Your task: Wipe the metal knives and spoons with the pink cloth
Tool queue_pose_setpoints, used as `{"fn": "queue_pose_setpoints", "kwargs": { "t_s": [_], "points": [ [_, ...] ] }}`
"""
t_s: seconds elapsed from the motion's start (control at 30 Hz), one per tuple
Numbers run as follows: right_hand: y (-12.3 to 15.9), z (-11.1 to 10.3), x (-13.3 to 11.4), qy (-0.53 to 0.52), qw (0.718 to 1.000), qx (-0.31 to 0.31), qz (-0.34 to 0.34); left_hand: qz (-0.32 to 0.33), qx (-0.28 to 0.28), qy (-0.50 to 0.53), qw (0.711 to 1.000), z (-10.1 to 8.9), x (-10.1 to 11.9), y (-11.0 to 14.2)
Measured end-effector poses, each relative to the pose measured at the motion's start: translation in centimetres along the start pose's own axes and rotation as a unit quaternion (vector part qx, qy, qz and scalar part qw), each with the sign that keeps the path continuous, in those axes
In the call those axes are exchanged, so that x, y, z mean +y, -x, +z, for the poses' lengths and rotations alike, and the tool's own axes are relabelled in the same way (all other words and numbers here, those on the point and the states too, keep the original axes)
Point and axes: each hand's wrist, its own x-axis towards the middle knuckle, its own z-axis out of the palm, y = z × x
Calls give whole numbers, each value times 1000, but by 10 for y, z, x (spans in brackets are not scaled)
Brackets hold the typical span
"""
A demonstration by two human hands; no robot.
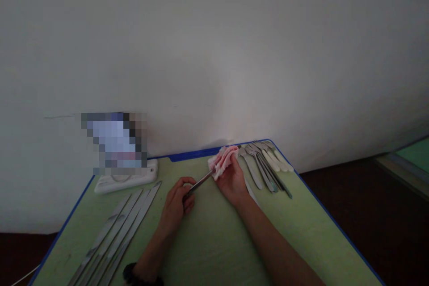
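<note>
Closed around one end of a slim metal piece of cutlery (202, 182) is my left hand (174, 202), over the middle of the table. A pink and white cloth (224, 161) is gripped in my right hand (233, 184) and wrapped over the cutlery's far end, so its head is hidden and I cannot tell its kind. Right beside that hand lie several metal spoons and forks (264, 174), plus a few forks with cream handles (277, 161). Part of another metal utensil (252, 191) shows from behind my right wrist.
Several long table knives (115, 232) lie side by side on the left of the green table (208, 250), which has a blue edge. A blurred-out device (114, 140) leans at the back left on a white box-like object (125, 182). The wall (214, 53) stands directly behind.
</note>
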Motion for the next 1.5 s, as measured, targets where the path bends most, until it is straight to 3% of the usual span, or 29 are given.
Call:
{"fn": "queue_pose_setpoints", "kwargs": {
  "t_s": [0.13,0.3,0.43,0.53,0.63,0.83,0.93,1.07,1.27,1.37,1.5],
  "points": [
    [1,2,1,14,1000,9,-12,33,36,8,999,-5,0,4],
    [3,0,8,159,986,-56,7,29,22,20,999,-3,-1,3],
    [6,-3,13,212,974,-80,24,32,-20,-103,994,2,-1,4],
    [6,-4,13,204,977,-61,22,58,-47,-199,977,4,-1,7],
    [2,-4,11,153,988,-31,1,63,-57,-229,970,1,-2,9],
    [-5,-1,0,-31,999,10,-34,76,-72,-124,987,-8,-6,9],
    [-5,-2,-3,-29,999,-15,-15,49,-58,14,997,-4,-5,7],
    [-4,-3,-3,-29,999,-21,3,-18,-67,145,987,0,3,4],
    [-1,-2,-7,-119,992,-35,7,-44,-153,118,980,-1,4,3],
    [1,-1,-10,-146,988,-54,21,-29,-159,127,979,-3,2,4],
    [-2,-3,-10,-162,984,-68,-13,-50,-157,161,973,-7,2,5]
  ]
}}
